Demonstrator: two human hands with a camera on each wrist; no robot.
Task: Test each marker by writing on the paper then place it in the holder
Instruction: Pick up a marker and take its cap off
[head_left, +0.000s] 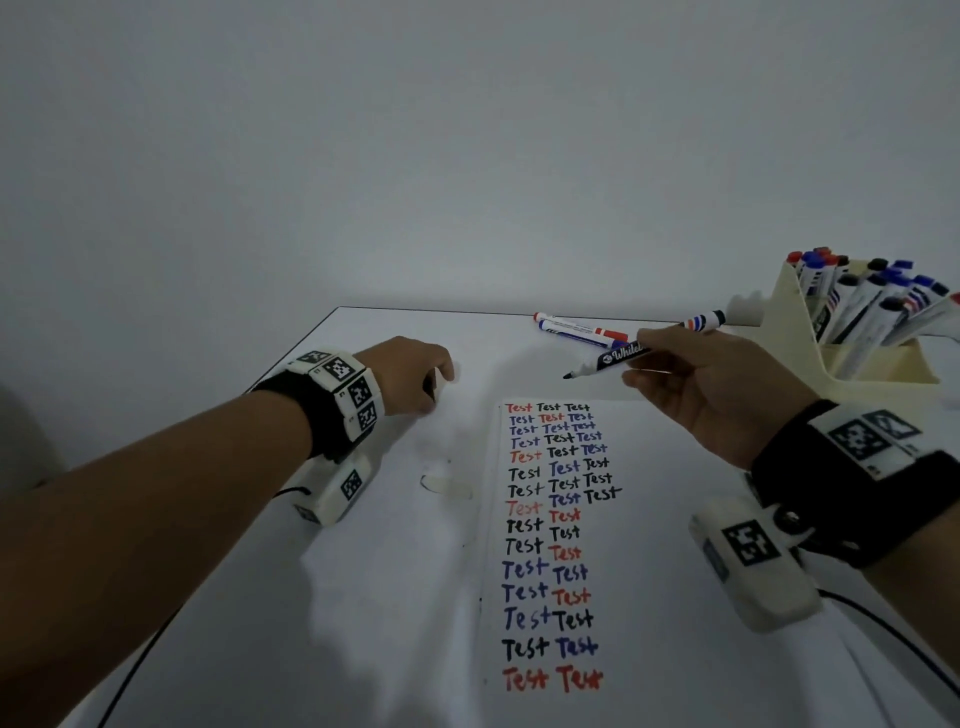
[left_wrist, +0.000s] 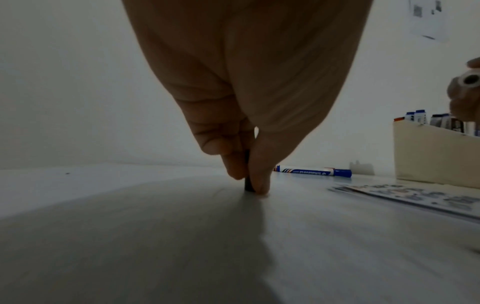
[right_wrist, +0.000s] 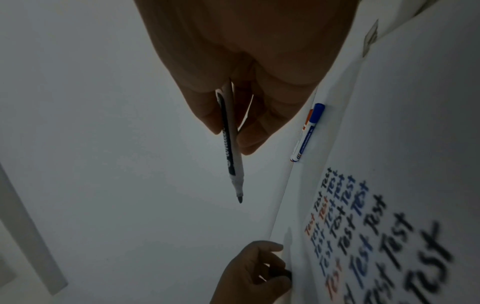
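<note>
- White tabletop (head_left: 395, 597) runs up to a plain pale wall, and I see the paper (head_left: 649, 571) lying on it, filled with rows of "Test" in red, blue and black.
- My right hand (head_left: 711, 395) hangs above the top of the paper, its fingers curled round an uncapped black marker (head_left: 613, 358); the bare tip points left and slightly down, clear of the sheet.
- My left hand (head_left: 410, 376) sits on the table left of the paper, pinching a small black cap (left_wrist: 246, 174) between thumb and fingertips, the cap's lower end touching the surface.
- Two capped markers, a red marker (head_left: 576, 325) and a blue marker (head_left: 582, 335), lie side by side at the far edge of the table, just beyond my right hand.
- Off to the far right stands the cream holder (head_left: 795, 332), packed with markers leaning to the right, caps up.
- Both wrists carry black straps with white tagged blocks.
</note>
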